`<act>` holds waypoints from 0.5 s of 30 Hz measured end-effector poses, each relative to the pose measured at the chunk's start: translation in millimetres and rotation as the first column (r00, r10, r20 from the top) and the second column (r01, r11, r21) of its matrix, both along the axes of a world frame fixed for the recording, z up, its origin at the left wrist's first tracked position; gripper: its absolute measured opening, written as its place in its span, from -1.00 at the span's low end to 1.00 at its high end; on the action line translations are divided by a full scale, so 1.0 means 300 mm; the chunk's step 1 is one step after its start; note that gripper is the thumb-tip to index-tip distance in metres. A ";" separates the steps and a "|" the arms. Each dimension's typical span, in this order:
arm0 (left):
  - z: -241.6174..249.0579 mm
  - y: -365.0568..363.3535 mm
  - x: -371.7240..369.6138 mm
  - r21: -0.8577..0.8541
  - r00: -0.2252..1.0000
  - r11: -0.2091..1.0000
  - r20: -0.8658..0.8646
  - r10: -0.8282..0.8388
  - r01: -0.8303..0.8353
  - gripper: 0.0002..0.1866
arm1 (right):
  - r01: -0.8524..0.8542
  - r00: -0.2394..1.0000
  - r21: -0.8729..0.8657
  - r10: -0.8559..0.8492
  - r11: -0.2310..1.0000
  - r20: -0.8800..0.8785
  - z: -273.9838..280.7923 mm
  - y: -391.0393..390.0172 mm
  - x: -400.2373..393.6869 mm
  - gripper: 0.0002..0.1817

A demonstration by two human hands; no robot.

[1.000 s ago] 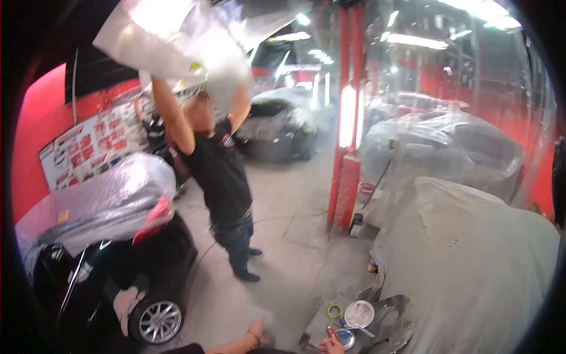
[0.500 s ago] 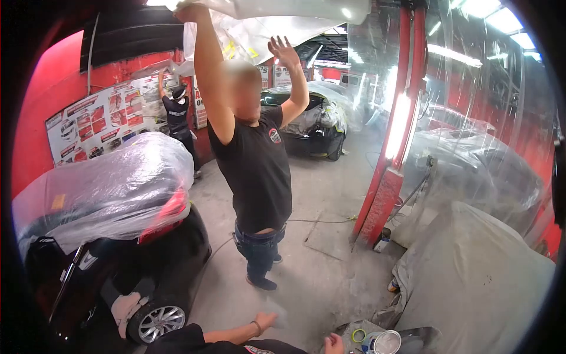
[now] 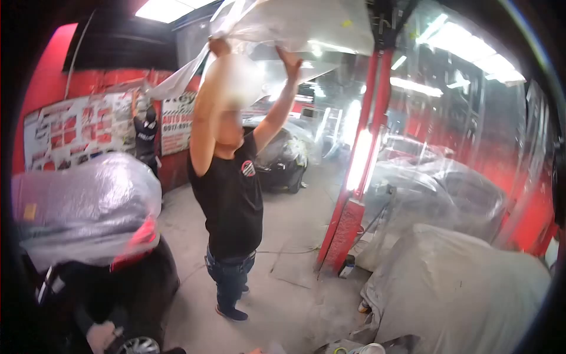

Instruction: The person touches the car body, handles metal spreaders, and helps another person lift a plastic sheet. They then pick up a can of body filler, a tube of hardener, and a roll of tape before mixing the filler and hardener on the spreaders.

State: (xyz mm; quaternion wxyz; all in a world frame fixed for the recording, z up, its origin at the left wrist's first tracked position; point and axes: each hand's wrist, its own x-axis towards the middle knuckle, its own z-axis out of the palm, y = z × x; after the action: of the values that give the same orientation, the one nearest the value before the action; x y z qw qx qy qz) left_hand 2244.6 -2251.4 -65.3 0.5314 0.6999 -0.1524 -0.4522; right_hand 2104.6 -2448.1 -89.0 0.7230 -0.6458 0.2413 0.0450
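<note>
Only a small patch of skin from my left hand shows at the bottom edge of the head view; its fingers are hidden. My right hand is out of view. In front of me a person in a black shirt has both arms raised, one hand gripping a large translucent plastic sheet overhead. The sheet drapes down toward the left. Below it, near the bottom edge, stands an open can with a pale rim, partly cut off, beside a yellow-green roll.
On the left is a black car under plastic film. A red post with a lit tube rises right of the person, near a grey covered heap. Another person reaches up by the poster wall. A hose crosses the floor.
My view has tilted up and turned right, so my hands have dropped almost wholly out of it. The person's arms and the plastic sheet have shifted, with more of the sheet now showing.
</note>
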 end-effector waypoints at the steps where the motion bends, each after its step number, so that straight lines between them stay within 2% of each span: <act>1: -0.012 -0.001 0.008 0.012 1.000 1.000 0.010 0.000 0.000 -0.39 | 0.002 1.000 -0.010 -0.002 1.000 -0.004 0.024 0.016 0.004 -0.27; 9: -0.004 -0.105 0.084 -0.040 0.999 0.999 0.036 -0.010 0.012 -0.44 | 0.151 0.987 -0.196 -0.157 0.969 -0.017 0.141 0.037 0.055 -0.30; 15: -0.057 -0.172 0.123 -0.084 0.999 0.996 0.030 -0.036 0.039 -0.46 | 0.258 0.963 -0.275 -0.270 0.926 -0.007 0.172 0.047 0.055 -0.33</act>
State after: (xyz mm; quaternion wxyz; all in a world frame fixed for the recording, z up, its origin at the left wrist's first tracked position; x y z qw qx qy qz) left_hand 2281.5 -2302.9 -82.4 0.5498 0.6802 -0.1923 -0.4450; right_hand 2121.1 -2434.0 -37.4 0.6214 -0.6992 0.3461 -0.0719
